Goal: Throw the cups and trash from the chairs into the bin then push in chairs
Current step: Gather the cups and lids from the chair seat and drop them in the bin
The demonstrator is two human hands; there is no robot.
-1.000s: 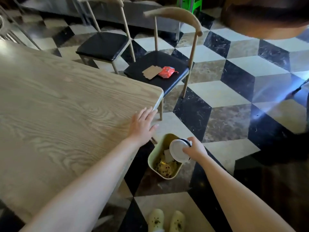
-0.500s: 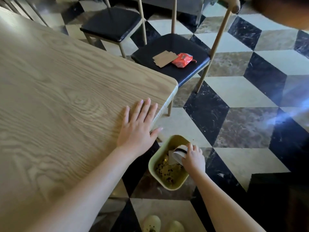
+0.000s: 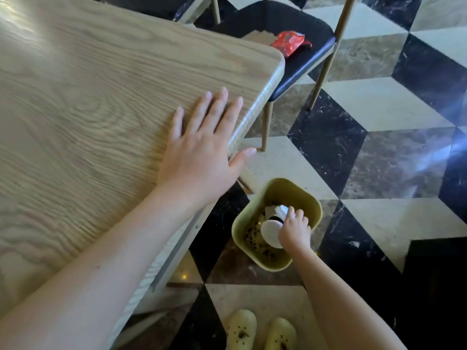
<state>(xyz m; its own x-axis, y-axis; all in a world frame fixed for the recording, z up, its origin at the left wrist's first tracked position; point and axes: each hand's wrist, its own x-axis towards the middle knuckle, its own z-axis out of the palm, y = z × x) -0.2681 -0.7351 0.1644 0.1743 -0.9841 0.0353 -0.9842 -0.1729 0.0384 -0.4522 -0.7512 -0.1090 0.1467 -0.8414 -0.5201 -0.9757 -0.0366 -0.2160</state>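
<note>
My right hand (image 3: 294,229) is down inside the mouth of the olive-yellow bin (image 3: 314,210) on the floor, shut on a white cup (image 3: 271,233) with a dark band, held on its side. Crumbs and white scraps lie in the bin's bottom. My left hand (image 3: 199,152) rests flat and open on the wooden table (image 3: 88,102) near its corner. Behind the corner stands a black-seated chair (image 3: 303,64) with a red wrapper (image 3: 288,42) and a brown cardboard piece (image 3: 257,36), partly hidden by the table edge.
A second black-seated chair (image 3: 161,6) shows at the top edge. The floor is black, white and brown marble tiles. My two yellow shoes (image 3: 260,329) stand just below the bin. A thin chair leg (image 3: 265,127) stands close to the table corner.
My right hand has gone lower into the bin with the cup. The view has tilted down and closer, so the chairs have slid toward the top. My left hand stays on the table.
</note>
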